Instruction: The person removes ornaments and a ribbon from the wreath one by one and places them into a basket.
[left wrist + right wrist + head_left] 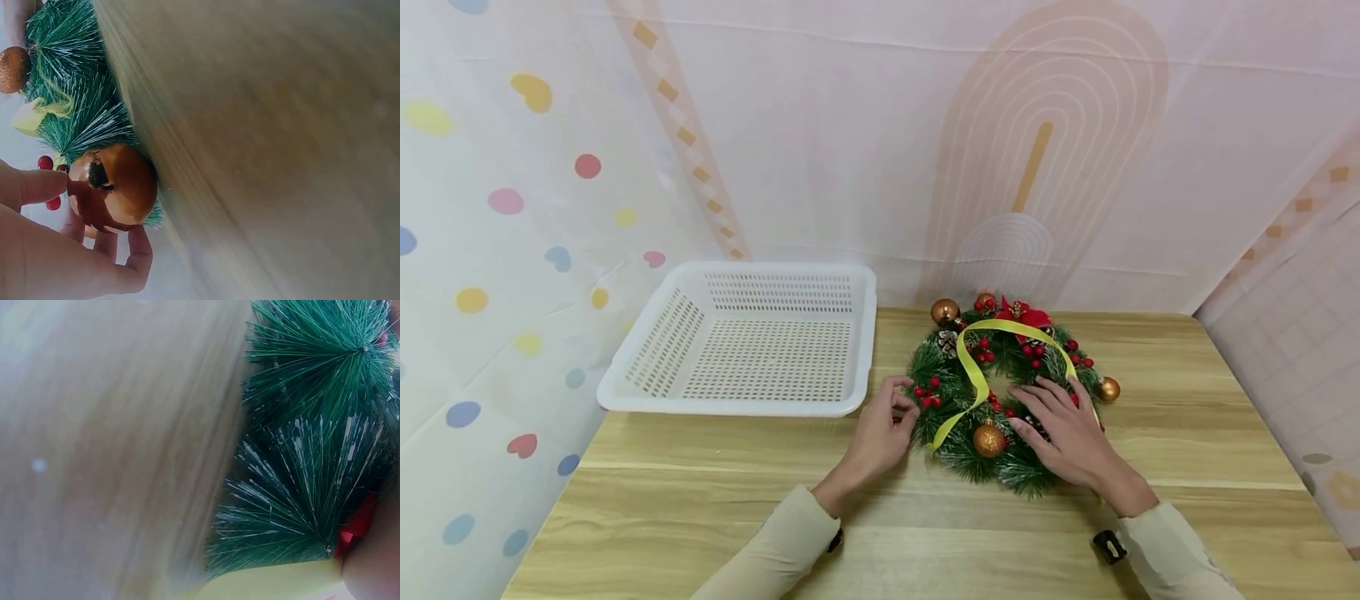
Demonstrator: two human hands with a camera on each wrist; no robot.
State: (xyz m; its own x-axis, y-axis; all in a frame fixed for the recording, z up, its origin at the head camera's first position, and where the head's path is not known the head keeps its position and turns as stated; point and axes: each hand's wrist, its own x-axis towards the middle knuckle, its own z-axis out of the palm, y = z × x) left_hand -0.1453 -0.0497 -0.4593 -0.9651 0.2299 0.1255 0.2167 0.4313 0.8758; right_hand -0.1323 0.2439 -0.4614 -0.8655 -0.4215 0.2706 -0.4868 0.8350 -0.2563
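Note:
A green Christmas wreath (pixel 973 462) lies flat on the wooden table, trimmed with red berries, pinecones, copper balls and a red poinsettia (pixel 1033 317). Across its top runs a loose yellow ribbon (pixel 977 379), its near-left end trailing over the needles. At the wreath's left edge my left hand (pixel 880 429) holds a shiny copper bauble (pixel 128 187) between thumb and curled fingers, mostly hidden from the head view. My right hand (pixel 1067 433) rests over the wreath's right side with fingers loosely extended, beside a glittery copper bauble (pixel 989 439). In the right wrist view, yellow ribbon (pixel 275 581) passes close by the hand.
To the left of the wreath stands a white plastic basket (pixel 752 407) with slotted walls, near the table's back edge. A patterned cloth backdrop (pixel 820 150) rises behind the wooden table (pixel 940 550). Another copper ball (pixel 1108 388) sticks out at the wreath's right edge.

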